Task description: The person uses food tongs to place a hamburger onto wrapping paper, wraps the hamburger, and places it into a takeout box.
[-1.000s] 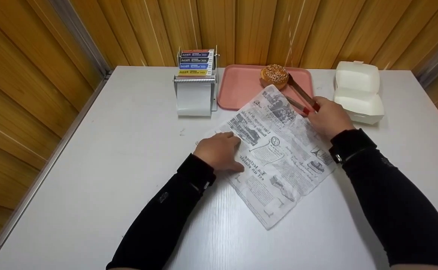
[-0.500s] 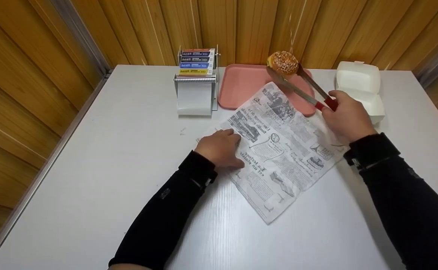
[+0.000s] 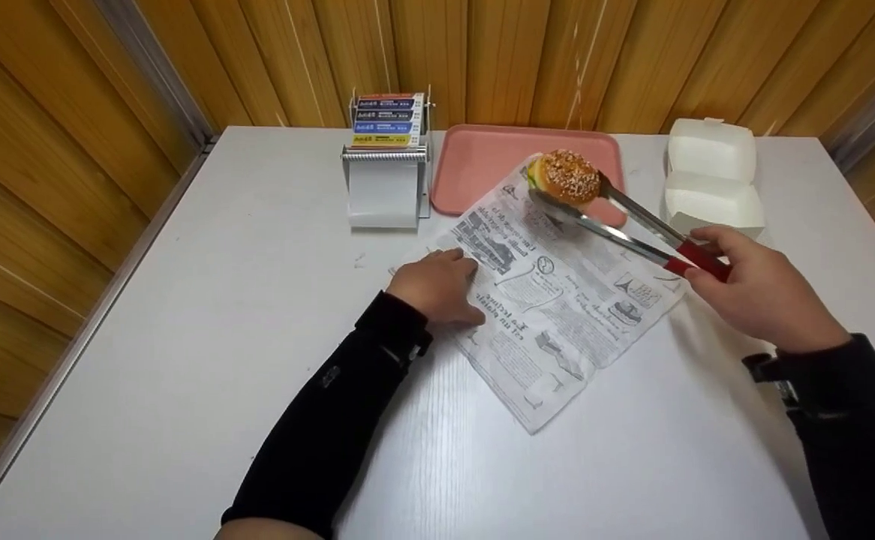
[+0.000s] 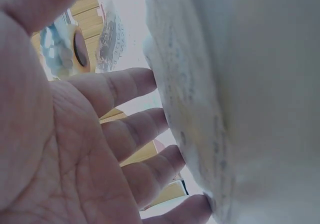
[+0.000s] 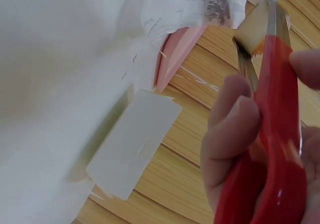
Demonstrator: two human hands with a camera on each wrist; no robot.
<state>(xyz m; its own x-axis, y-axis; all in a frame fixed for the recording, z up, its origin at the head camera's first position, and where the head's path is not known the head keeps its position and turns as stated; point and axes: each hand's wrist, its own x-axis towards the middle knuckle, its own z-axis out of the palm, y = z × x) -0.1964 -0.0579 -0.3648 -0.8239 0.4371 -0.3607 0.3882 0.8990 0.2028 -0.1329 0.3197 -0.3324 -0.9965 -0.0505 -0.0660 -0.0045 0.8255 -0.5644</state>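
Note:
My right hand [image 3: 771,289] grips the red handles of metal tongs [image 3: 704,261]. The tongs' jaws pinch a hamburger [image 3: 566,178] with a sesame-topped bun, held tilted over the far corner of a printed paper sheet [image 3: 512,379] and overlapping the pink tray [image 3: 475,172] in the head view. In the right wrist view, fingers curl around the tongs [image 5: 277,94], with the hamburger [image 5: 254,31] at their far end. My left hand [image 3: 434,289] rests on the sheet's left corner, fingertips touching the paper [image 4: 185,99] in the left wrist view.
An open white takeaway box [image 3: 714,184] stands at the back right. Left of the tray is a metal dispenser [image 3: 383,187] with a white roll and several coloured boxes. A wood-patterned wall [image 3: 505,60] borders the white table [image 3: 257,262] at the back.
The tongs closed on the hamburger and lifted it off the tray. My right hand then drew it back toward me, over the paper. My left hand has stayed in place.

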